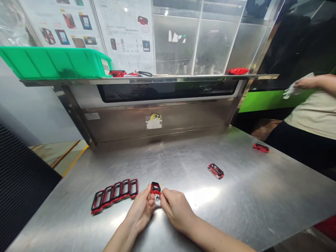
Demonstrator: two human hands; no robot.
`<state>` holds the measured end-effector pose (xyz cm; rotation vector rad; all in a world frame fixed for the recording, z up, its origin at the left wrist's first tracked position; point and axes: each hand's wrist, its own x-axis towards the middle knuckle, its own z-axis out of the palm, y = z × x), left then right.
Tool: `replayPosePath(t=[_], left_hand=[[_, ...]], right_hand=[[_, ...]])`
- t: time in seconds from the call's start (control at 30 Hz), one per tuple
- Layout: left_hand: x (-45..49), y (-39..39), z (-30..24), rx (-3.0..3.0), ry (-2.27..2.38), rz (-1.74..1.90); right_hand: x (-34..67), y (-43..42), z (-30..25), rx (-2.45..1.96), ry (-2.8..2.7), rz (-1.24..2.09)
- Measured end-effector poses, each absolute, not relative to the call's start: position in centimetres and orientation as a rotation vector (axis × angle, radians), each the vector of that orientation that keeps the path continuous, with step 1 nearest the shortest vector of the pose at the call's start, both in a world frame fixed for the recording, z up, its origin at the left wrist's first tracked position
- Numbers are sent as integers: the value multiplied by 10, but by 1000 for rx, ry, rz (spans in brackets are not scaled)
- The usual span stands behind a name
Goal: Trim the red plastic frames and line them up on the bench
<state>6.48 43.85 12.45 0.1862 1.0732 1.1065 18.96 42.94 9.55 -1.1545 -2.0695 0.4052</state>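
Far-left floor item: a black ribbed mat (23, 185) is lying well left of the held frame, off the table's edge.
Green bin: a green plastic tray (52, 62) is sitting on a steel shelf (183, 77), far beyond and left of the held frame.
Frame row: five red-and-black rectangular frames (114, 195) are lying overlapped in a slanting line on a brushed stainless steel table (236, 203), just left of the held frame.
Left hand: the left hand (140, 211) is curling its fingers closed around the held frame from the left and below.
Held item: a small red-and-black rectangular frame (155, 188) is standing between both hands, its long axis pointing roughly away from the person; a small pale piece (157, 198) is showing beneath it.
Right hand: the right hand (177, 210) is pressing its fingertips together at the frame's lower right; their exact contact is hidden.
Loose frames: a red-and-black frame (216, 170) is lying right of the held frame; another (261, 148) is lying farther right.
Shelf item: a red packet (238, 71) is resting beyond them.
Co-worker: a co-worker's hand (307, 83) is holding a white cloth (291, 91) at far right.
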Motion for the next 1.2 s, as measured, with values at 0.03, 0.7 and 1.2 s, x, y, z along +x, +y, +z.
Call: replayPosePath(t=[0.03,0.7,1.2], left_hand=[[65,439,125,189,1076,1107],[60,435,123,797,1061,1195],[58,432,130,995,1079,1215]], right_hand=[[190,430,95,-1154,-2072,405],[185,441,98,-1000,-1355,1558],[188,432,106,-854,-1342,1465]])
